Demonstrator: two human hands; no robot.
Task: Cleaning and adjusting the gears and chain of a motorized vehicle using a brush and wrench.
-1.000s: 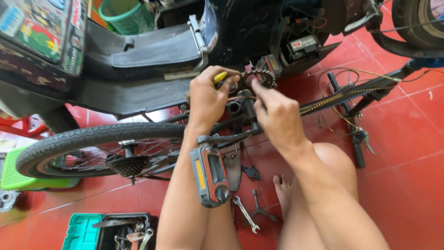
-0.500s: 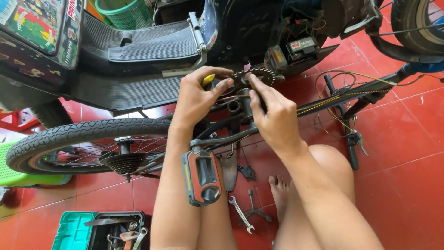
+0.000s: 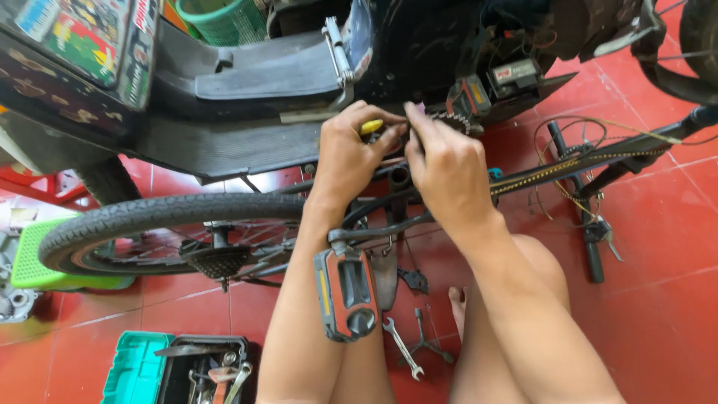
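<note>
Hands meet at the middle of an upturned bicycle, and much of the work is hidden behind them. We see the left hand (image 3: pixel 348 153) curled closed around a yellow-handled tool (image 3: pixel 371 126); only a stub of the handle shows between thumb and forefinger, the working end out of sight. The right hand (image 3: pixel 446 161) is pinched shut, fingertips (image 3: pixel 413 114) pressed at the toothed chainring (image 3: pixel 453 122), of which only an arc of teeth shows above the knuckles. What the fingertips grip we cannot tell. The crank arm (image 3: pixel 378 228) drops from under the hands to a red and grey pedal (image 3: pixel 345 294). The bicycle's rear wheel (image 3: pixel 168 232) lies to the left, its hub cluster partly behind spokes. A parked scooter (image 3: pixel 254 82) fills the top, cut off by the frame. On the red tiled floor (image 3: pixel 658 247) lie a spanner (image 3: pixel 402 346) between the knees and a green toolbox (image 3: pixel 142 366), cropped at the bottom edge.
</note>
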